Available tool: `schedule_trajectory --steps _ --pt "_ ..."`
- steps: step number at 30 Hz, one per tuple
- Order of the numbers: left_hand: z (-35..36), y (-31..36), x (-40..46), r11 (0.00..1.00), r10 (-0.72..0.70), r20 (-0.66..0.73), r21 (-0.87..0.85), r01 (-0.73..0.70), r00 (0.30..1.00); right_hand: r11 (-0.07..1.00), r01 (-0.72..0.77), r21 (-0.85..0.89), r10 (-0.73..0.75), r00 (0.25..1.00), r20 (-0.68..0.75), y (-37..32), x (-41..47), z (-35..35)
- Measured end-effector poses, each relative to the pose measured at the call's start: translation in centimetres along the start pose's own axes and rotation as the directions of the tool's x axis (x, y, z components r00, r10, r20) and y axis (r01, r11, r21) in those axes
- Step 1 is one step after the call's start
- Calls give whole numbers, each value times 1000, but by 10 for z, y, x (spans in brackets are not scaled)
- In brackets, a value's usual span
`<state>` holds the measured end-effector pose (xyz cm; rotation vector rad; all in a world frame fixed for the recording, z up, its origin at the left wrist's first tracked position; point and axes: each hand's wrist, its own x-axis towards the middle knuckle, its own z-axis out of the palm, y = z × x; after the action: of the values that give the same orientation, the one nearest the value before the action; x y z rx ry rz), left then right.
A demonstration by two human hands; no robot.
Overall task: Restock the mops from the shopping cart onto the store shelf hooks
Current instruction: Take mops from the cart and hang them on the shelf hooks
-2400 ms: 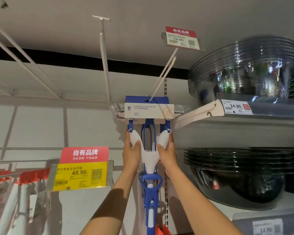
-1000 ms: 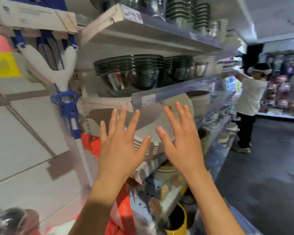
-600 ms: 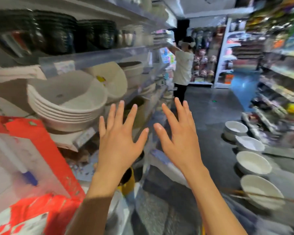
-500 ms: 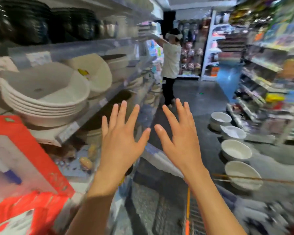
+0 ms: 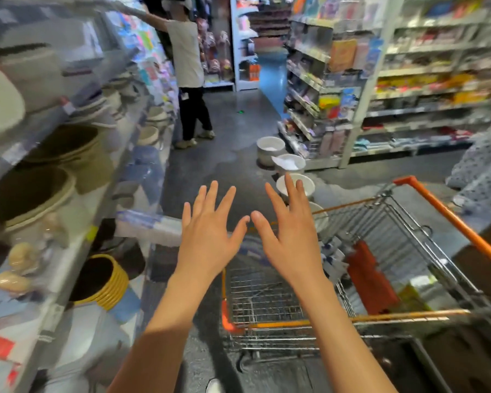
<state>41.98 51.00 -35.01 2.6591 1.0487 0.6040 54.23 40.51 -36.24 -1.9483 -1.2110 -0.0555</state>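
Hovering side by side with fingers spread and holding nothing, the left hand (image 5: 207, 239) and the right hand (image 5: 291, 236) have each grip empty, thumbs nearly touching. Just below and beyond them stands the shopping cart (image 5: 451, 219), its wire basket holding blurred red and white packaging (image 5: 369, 276), which may be the mops. Shelves of basins (image 5: 68, 148) line the left; another person (image 5: 186, 69) stands down the aisle.

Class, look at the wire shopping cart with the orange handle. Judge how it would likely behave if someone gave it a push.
The shopping cart would probably feel stiff, since its basket is a rigid metal wire grid. It looks only partly filled, with red packaging inside, so it is likely light to shove. On the smooth dark floor it may roll on freely; its wheels are barely visible.
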Motion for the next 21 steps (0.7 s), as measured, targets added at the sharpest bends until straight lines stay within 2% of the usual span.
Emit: schedule_trajectory --steps 10,15,21 --pt "113 25 55 986 141 260 -119 -113 955 957 -282 -71 281 959 -18 98 -12 15" --pt "181 16 93 982 184 396 -120 -149 899 891 -447 -74 448 894 -5 147 2 44" --pt "255 0 137 966 259 534 -158 -206 805 775 -632 -32 632 775 6 198 12 88"
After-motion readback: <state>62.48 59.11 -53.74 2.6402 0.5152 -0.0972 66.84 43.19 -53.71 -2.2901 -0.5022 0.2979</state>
